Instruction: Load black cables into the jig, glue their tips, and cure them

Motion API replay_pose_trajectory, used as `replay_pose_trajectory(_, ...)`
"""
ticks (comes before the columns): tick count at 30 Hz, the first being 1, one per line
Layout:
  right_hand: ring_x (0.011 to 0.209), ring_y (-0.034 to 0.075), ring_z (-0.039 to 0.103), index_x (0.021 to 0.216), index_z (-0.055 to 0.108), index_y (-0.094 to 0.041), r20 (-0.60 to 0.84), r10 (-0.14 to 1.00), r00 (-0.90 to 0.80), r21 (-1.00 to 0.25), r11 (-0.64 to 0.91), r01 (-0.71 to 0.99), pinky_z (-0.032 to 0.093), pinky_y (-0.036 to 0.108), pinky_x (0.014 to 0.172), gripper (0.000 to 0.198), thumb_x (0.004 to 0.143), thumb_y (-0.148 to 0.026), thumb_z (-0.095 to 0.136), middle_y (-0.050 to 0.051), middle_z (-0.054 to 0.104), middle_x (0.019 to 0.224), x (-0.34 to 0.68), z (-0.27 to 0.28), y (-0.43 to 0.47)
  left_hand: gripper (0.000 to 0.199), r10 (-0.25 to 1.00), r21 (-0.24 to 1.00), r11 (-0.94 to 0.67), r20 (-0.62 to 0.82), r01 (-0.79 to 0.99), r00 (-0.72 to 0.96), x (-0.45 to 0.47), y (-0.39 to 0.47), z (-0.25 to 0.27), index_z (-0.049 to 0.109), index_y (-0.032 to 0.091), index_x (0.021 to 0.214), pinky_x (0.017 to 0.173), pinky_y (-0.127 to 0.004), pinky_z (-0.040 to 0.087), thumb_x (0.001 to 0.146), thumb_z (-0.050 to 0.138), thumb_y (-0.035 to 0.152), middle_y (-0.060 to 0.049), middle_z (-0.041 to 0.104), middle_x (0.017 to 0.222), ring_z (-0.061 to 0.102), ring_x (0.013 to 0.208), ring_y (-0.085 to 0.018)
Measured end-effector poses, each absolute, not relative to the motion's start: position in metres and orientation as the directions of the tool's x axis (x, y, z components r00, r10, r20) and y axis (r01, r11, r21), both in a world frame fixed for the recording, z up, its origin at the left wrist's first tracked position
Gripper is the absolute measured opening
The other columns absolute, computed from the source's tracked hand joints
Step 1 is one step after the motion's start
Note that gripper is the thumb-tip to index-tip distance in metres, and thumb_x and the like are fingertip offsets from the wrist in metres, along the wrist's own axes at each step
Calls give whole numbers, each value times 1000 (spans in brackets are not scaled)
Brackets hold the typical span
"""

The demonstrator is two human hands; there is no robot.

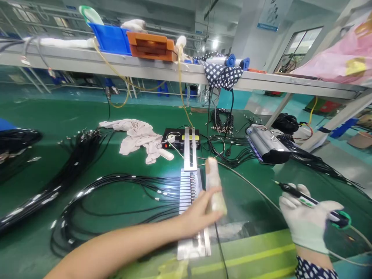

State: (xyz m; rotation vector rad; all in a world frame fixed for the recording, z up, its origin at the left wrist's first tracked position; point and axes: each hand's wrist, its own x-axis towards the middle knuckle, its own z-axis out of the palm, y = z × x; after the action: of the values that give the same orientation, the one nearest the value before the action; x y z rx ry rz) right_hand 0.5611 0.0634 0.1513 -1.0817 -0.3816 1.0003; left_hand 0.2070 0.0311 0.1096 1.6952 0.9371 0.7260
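Green matting (pixel 247 213) covers the bench; on its left half curves a loop of black cables (pixel 116 177), which could be dragged askew, since the left forearm (pixel 124 246) looks to pass over its lower strands; the metal fixture (pixel 186 192), mid-bench, might shift if pressed from above. The gloved right hand (pixel 305 221) is well to the right of it, fingers curled around what it carries; the bare left hand (pixel 200 213) is over the fixture, thumb and fingers parted at something blurred, and I cannot tell whether they grip it. The pen-shaped tool (pixel 308 200), in the right hand, points left and is clear of the fixture; a loose hold could let it swing into a lead. The pale piece (pixel 214 182) at the left hand may be dropped if held there, or may block the view of the row; the small cable ends (pixel 193 186) could be knocked loose by a knuckle; the tool's bare tip (pixel 276 182) could prick the left hand if the 2 hands met carelessly.
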Motion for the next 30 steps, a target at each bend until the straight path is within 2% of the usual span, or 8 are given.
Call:
replay_pose_trajectory(3,57,11,45,89,73,-27,-367,820,439,-740,29,-672,39,24,43,62,83,-85,51,11,63,117,536,140,67,88,921,967,-110,12,229,390,238,85,94,18,17,159,104,-47,43,90,59,53,-19,47,131,53,117,-29)
replay_pose_trajectory(5,57,10,46,90,73,-27,-348,866,359,-749,-27,-662,42,22,45,61,79,-85,56,10,63,122,520,136,70,93,922,947,-149,29,284,385,250,116,91,11,15,161,103,-46,44,90,59,51,-21,47,134,55,115,-29)
replay_pose_trajectory(7,59,10,48,91,73,-26,-303,901,310,-795,-59,-604,44,20,47,66,71,-88,63,10,63,122,511,134,69,86,904,883,-302,146,358,401,248,135,93,19,15,159,106,-44,42,90,58,46,-19,47,137,51,121,-29)
replay_pose_trajectory(10,66,14,57,94,73,-26,-232,939,255,-869,-82,-487,50,23,53,71,62,-90,69,13,63,123,507,129,62,58,884,788,-413,226,456,410,216,142,94,45,20,146,93,-32,49,93,53,42,-9,59,126,59,104,-20)
replay_pose_trajectory(14,75,15,61,103,71,-28,-92,996,12,-910,-79,-408,54,23,64,51,77,-72,73,9,60,126,491,118,53,27,978,728,-211,155,653,143,148,143,74,64,13,106,89,-36,45,91,51,32,-8,61,92,56,88,-19)
replay_pose_trajectory(19,84,13,57,110,66,-25,-35,937,-346,-883,-191,-428,50,23,75,23,90,-31,75,7,55,128,418,93,69,23,999,684,-19,-23,729,48,110,154,36,65,13,94,81,-34,44,83,65,33,-5,60,85,55,85,-21)
replay_pose_trajectory(24,78,11,55,106,63,-25,-133,934,-332,-762,-310,-569,50,22,72,25,89,-37,76,4,58,120,351,58,76,14,997,730,1,-51,684,53,112,157,25,65,13,92,74,-28,44,86,62,26,-4,64,85,56,79,-16)
replay_pose_trajectory(30,73,10,55,105,64,-24,-172,924,-341,-776,-340,-531,50,21,68,25,92,-44,72,4,62,113,340,51,66,11,998,760,-48,7,648,65,102,143,25,64,13,91,73,-28,43,85,65,23,-4,62,83,55,79,-16)
